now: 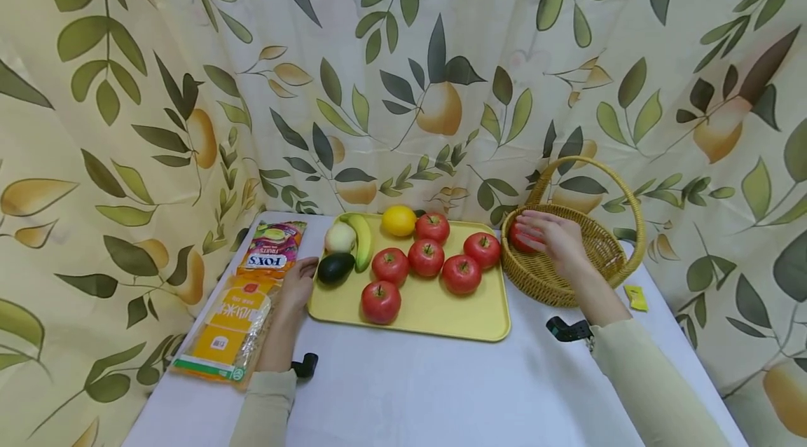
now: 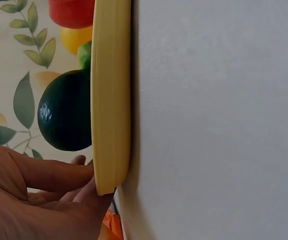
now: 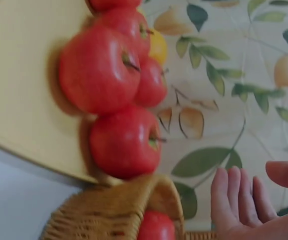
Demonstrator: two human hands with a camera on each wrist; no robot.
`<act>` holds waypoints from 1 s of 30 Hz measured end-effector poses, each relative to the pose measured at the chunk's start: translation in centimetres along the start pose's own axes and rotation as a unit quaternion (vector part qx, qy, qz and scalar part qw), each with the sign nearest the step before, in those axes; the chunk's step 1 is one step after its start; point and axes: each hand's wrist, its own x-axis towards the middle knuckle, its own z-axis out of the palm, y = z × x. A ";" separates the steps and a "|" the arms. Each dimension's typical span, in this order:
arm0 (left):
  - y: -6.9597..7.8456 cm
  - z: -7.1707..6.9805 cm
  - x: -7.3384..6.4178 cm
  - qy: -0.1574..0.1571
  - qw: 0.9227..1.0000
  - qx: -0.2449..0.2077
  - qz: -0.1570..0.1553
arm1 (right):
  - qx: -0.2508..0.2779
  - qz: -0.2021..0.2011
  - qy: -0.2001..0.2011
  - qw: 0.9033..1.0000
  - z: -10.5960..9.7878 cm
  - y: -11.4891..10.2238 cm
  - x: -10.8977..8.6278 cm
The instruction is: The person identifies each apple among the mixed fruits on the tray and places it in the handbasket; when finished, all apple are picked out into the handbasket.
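At the left end of the yellow tray [image 1: 416, 317], my left hand [image 1: 300, 282] pinches the rim, thumb on one side and fingers on the other, as the left wrist view shows. Close by it on the tray lies a dark green avocado [image 1: 335, 269]. Over the wicker basket [image 1: 536, 286], my right hand [image 1: 555, 238] is held with fingers extended and nothing in them. A red apple [image 3: 156, 227] sits inside the basket, below that hand and partly covered by it in the head view. Several red apples [image 1: 381, 302] rest on the tray.
A lemon [image 1: 398, 221], a banana [image 1: 362, 240] and a pale round fruit [image 1: 340, 237] share the tray. On the left lie a FOX'S candy bag [image 1: 272, 247] and a yellow grain packet [image 1: 223, 328]. A small yellow wrapper [image 1: 636, 298] lies right of the basket. Behind hangs a leaf-patterned curtain [image 1: 416, 83].
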 end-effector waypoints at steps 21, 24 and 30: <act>-0.1 -0.1 1.3 0.001 1.000 -0.017 0.015 | -0.120 0.033 -0.040 0.991 5.2 5.7 -0.6; -0.1 0.0 1.3 0.004 1.000 -0.020 0.014 | -0.150 0.040 -0.030 0.987 5.8 6.5 -0.5; 0.2 0.4 1.5 0.007 1.000 -0.007 0.026 | -0.204 0.043 -0.010 0.978 6.3 7.6 -0.5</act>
